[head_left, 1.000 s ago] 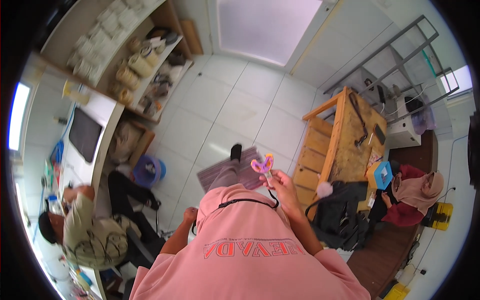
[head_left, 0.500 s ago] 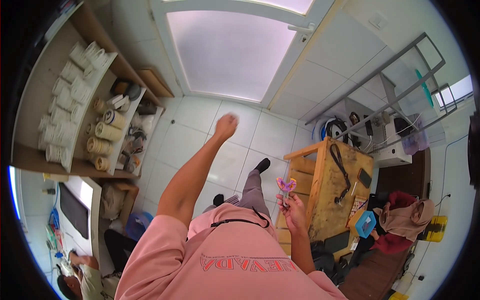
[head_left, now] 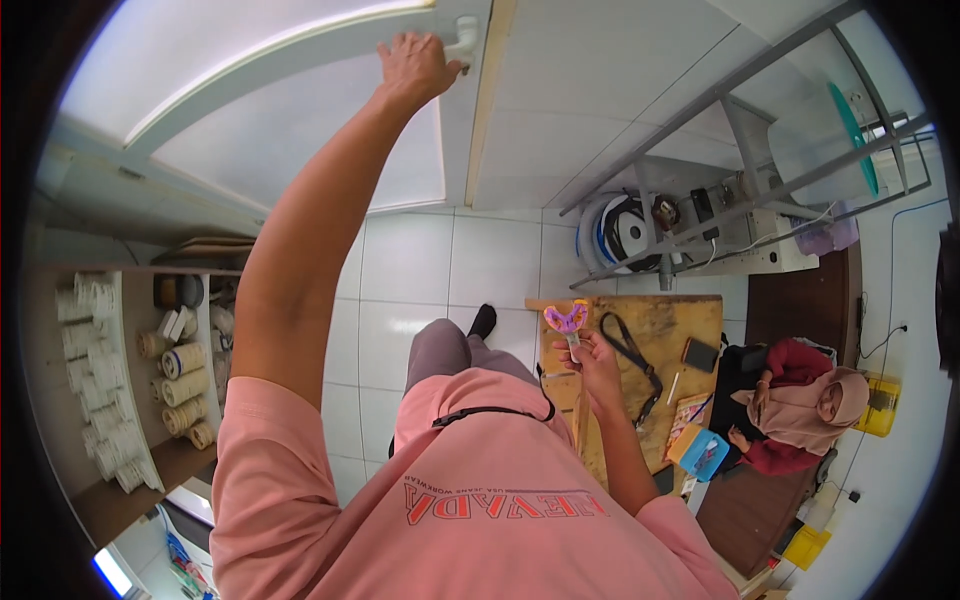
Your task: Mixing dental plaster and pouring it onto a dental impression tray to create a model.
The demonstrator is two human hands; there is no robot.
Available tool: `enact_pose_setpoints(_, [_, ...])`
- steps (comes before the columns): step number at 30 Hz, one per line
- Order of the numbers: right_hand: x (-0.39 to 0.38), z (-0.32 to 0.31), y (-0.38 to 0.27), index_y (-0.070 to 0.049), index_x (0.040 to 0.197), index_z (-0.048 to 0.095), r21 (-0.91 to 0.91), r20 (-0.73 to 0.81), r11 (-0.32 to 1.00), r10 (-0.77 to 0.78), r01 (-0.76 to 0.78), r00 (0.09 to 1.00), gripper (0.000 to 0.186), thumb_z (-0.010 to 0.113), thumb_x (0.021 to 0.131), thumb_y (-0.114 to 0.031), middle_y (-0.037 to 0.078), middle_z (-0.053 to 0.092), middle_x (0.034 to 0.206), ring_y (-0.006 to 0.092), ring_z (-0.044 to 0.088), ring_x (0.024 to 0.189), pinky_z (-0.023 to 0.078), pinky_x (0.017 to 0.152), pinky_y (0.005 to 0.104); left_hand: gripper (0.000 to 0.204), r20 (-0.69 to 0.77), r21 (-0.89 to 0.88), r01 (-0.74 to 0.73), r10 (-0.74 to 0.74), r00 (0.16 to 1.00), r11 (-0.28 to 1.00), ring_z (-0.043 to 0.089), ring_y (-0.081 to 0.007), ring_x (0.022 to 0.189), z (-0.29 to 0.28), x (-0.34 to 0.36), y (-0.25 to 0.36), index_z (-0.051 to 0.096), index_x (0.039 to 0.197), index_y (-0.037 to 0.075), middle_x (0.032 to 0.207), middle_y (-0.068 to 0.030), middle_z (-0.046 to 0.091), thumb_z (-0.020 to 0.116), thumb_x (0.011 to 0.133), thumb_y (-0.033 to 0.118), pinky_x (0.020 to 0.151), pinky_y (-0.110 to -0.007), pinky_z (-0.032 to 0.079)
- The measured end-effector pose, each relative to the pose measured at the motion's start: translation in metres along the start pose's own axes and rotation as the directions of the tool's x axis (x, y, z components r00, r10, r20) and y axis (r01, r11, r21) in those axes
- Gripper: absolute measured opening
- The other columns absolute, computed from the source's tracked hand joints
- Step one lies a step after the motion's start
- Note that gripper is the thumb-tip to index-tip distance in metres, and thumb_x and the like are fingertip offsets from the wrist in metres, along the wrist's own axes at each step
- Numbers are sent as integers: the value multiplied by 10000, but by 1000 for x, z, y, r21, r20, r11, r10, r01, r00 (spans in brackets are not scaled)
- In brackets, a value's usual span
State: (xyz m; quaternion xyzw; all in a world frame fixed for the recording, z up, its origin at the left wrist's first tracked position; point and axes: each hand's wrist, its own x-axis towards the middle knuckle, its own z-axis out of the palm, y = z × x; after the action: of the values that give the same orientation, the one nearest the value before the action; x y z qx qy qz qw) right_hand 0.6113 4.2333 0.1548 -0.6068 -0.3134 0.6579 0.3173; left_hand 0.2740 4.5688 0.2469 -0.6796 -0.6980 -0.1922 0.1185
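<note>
My left arm stretches up to the white door (head_left: 300,160) at the far left. At its white lever handle (head_left: 464,38), my left hand (head_left: 412,68) is closed over the lever, fingers on top and thumb below; the hand hides most of the lever. In front of my body, my right hand (head_left: 592,362) grips the short grey stem of a dental impression tray (head_left: 568,320). The tray's U-shaped end points up and bears purple-pink material with yellow-orange edges.
A worn wooden table (head_left: 640,420) at my right carries a black strap (head_left: 632,352), a phone (head_left: 700,354) and a blue box (head_left: 702,455). Behind it sits a person (head_left: 800,410). A grey metal rack (head_left: 700,110) stands far right; shelves of plaster casts (head_left: 95,380) stand left.
My left hand has gone from over the floor up to the door handle and closed on it. The door is nearer. My right hand still holds the impression tray.
</note>
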Motion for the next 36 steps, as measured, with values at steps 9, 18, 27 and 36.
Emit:
enact_pose_setpoints(9, [110,-18,-45,-23,1156,528,121,-99,992,51,-39,994,246,489,914,-52,104,694,1006,101,617,782,491,722,238,331,86,-442,106,-76,993,891,592,-327,584,64,17,5,715,840,19,566,-145,589,683,793,345,645,-417,450])
enact_pose_setpoints(18, [236,5,-125,-28,1119,541,93,148,996,-29,16,989,185,500,940,-56,117,692,997,110,624,778,503,710,241,224,75,-549,182,-169,983,816,563,-389,617,47,6,19,690,794,-19,631,-209,597,732,726,190,681,-438,460])
enact_pose_setpoints(27, [331,12,-173,30,1096,530,-193,391,970,-62,148,918,198,500,936,-82,113,708,850,127,646,700,510,644,246,158,16,-270,206,-210,978,940,556,-291,797,4,-51,44,590,675,28,702,-112,609,743,653,63,919,-451,355])
enact_pose_setpoints(36, [370,26,-179,69,1090,512,-331,565,905,-35,266,824,222,488,910,-58,143,711,840,151,659,702,529,652,266,183,186,-310,516,-482,856,798,601,-298,914,-22,-139,50,616,871,36,857,-96,660,730,746,105,822,-427,461])
